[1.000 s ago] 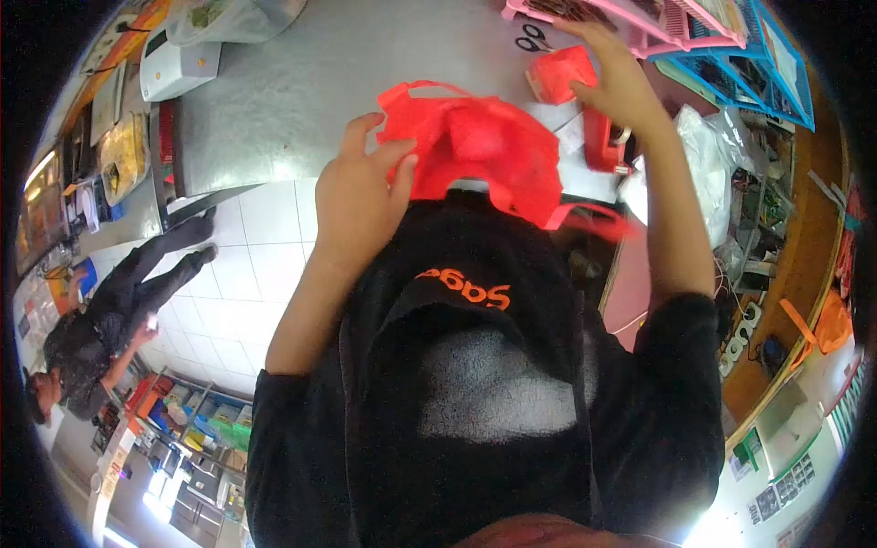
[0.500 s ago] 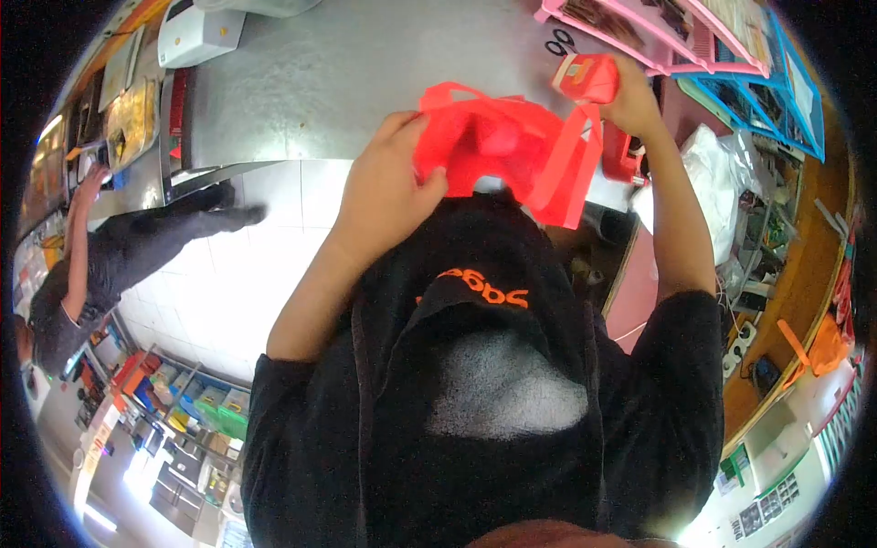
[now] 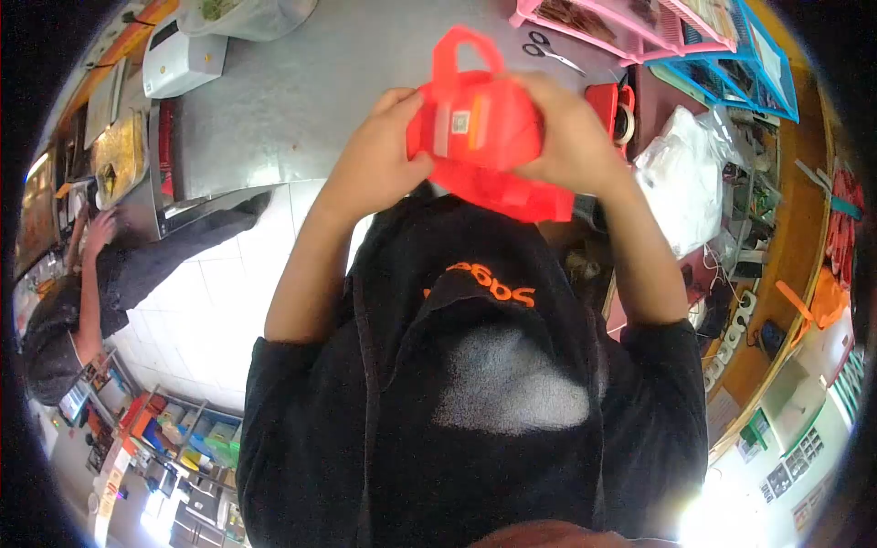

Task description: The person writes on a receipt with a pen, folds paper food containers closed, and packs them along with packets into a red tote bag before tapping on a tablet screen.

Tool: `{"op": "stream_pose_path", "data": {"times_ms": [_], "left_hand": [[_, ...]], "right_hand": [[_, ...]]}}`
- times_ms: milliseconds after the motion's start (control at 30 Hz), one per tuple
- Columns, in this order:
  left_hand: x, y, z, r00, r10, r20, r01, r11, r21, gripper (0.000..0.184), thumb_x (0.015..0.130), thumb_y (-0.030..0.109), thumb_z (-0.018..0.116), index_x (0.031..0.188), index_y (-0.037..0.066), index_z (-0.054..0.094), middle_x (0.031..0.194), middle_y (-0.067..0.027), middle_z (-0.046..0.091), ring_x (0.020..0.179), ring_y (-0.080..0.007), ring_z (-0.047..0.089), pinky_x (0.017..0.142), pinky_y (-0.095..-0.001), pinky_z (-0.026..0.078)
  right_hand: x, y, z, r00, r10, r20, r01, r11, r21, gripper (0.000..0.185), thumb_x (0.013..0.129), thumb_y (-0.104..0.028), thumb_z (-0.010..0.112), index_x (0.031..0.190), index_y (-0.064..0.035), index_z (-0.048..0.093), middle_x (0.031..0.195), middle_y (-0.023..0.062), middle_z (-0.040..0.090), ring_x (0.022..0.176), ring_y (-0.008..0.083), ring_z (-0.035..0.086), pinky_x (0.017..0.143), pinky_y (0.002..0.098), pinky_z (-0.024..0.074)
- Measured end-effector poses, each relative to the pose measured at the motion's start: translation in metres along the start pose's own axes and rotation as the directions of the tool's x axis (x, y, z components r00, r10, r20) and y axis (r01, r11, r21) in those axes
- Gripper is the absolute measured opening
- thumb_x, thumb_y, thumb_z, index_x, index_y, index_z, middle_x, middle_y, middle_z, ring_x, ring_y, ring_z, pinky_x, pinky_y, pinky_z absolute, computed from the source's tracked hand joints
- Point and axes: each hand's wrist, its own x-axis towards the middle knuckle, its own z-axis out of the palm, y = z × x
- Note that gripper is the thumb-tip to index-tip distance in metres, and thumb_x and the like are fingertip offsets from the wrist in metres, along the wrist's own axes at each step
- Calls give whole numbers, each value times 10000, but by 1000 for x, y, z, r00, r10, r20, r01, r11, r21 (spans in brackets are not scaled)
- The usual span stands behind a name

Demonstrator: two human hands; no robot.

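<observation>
Between my hands is a bright red bag (image 3: 512,199) with a loop handle standing up at its far side. A red box (image 3: 498,114) with a white label and a small square code lies at the bag's mouth; how deep it sits is unclear. My left hand (image 3: 376,160) grips the left side of the bag, thumb toward me. My right hand (image 3: 577,137) is closed around the right end of the box, its fingertips partly hidden and blurred.
Scissors (image 3: 553,52) lie on the metal table (image 3: 301,100), near a pink rack (image 3: 630,36) and a blue rack (image 3: 731,78). White plastic bags (image 3: 681,178) are at right. A white device (image 3: 183,62) stands far left. Another person (image 3: 91,283) works at left.
My right hand has brought the red box left and toward me, from beside the bag to its mouth. The bag's handle now stands up. The other person's arm has shifted.
</observation>
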Motion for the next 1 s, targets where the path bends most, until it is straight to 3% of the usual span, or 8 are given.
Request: {"op": "stream_pose_path", "data": {"times_ms": [233, 300, 467, 600, 767, 833, 933, 1000], "left_hand": [[-1, -10, 21, 998, 58, -14, -60, 985, -162, 637, 708, 4, 584, 1326, -74, 453, 1321, -250, 479, 1209, -400, 507, 1023, -389, 422], [1, -6, 19, 998, 43, 49, -39, 995, -95, 687, 728, -118, 509, 1405, -54, 410, 1397, -162, 390, 1290, -242, 462, 1053, -301, 389], [-2, -13, 29, 996, 55, 68, -46, 990, -132, 751, 727, -111, 517, 1456, -37, 355, 1431, -177, 374, 1282, -231, 462, 1037, -286, 395], [-4, -10, 24, 996, -53, 72, 46, 995, 89, 782, 739, -88, 531, 1485, -43, 301, 1444, -185, 381, 1223, -200, 498, 963, -268, 441], [-13, -19, 12, 998, -10, 62, 8, 999, 34, 780, 742, -70, 546, 1480, -54, 296, 1439, -182, 393, 1161, -170, 543, 901, -260, 472], [-17, -20, 8, 996, -56, 76, 54, 998, 27, 784, 740, -68, 549, 1481, -53, 295, 1444, -180, 388, 1150, -166, 552, 896, -265, 476], [-24, -25, 4, 999, 41, 35, -38, 998, -59, 739, 734, -53, 564, 1445, -55, 365, 1383, -180, 459, 1067, -184, 589, 877, -300, 491], [-22, -16, -1, 995, 31, 93, -29, 999, -17, 675, 711, 44, 626, 1353, -68, 454, 1315, -250, 522, 1207, -405, 527, 990, -376, 447]], "right_hand": [[5, 3, 75, 995, -65, 72, 80, 970, -228, 729, 579, -106, 793, 1260, -35, 542, 1176, 164, 582, 1094, 356, 584, 939, 436, 492], [13, 1, 89, 990, 14, 138, 21, 969, -245, 675, 624, -120, 771, 1253, -24, 546, 1184, 169, 584, 1119, 356, 575, 943, 440, 489], [23, 35, 157, 915, 108, 389, 26, 946, -323, 604, 749, -261, 682, 1283, -18, 533, 1224, 168, 584, 1190, 340, 541, 1016, 451, 438], [20, 51, 182, 961, -54, 270, 175, 877, -448, 592, 805, -297, 637, 1313, -20, 513, 1258, 181, 573, 1259, 332, 490, 1061, 478, 391], [-5, 52, 149, 992, -100, 78, 127, 813, -568, 508, 839, -280, 633, 1296, -74, 548, 1238, 172, 583, 1244, 339, 504, 1057, 496, 394], [-7, 33, 90, 891, 314, 329, -132, 870, -475, 467, 837, -251, 649, 1267, -84, 573, 1225, 173, 596, 1140, 369, 577, 1012, 493, 434], [-28, 28, 34, 858, 240, 453, 32, 856, -515, 424, 838, -243, 651, 1218, -61, 604, 1178, 189, 623, 1042, 377, 625, 933, 475, 484], [-43, 12, 13, 856, 90, 510, 13, 981, -194, 462, 793, -198, 698, 1214, -38, 593, 1130, 187, 630, 1087, 325, 611, 938, 443, 482]]}}
